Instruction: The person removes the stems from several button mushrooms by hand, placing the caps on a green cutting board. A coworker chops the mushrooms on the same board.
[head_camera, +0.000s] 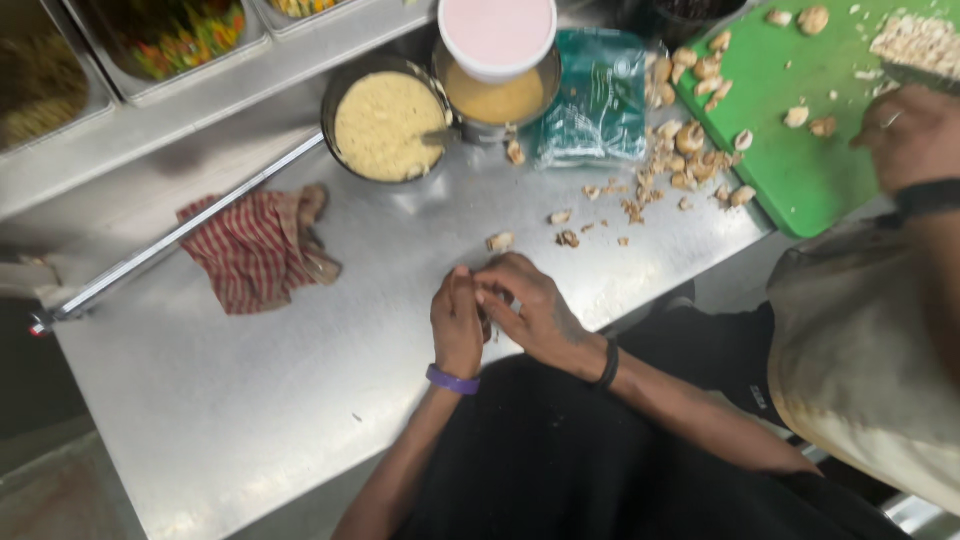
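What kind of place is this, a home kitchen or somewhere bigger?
Most likely a commercial kitchen prep station. The stainless steel counter, the steel inset food pans set in a row, and a co-worker's hand chopping at a green cutting board strewn with mushroom pieces suggest a restaurant.

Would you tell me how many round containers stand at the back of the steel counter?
2: a dark bowl of pale yellow mash, and beside it a metal pot partly under a pink-topped tub. Others may be out of view.

Steel desk (300, 400). Striped red cloth (255, 250) left of the left hand (457, 325). Mushroom pieces (690, 150) scattered beyond the right hand (530, 310), beside a green cutting board (800, 160). Round pan of yellow grain (385, 125), teal packet (595, 100) further off.
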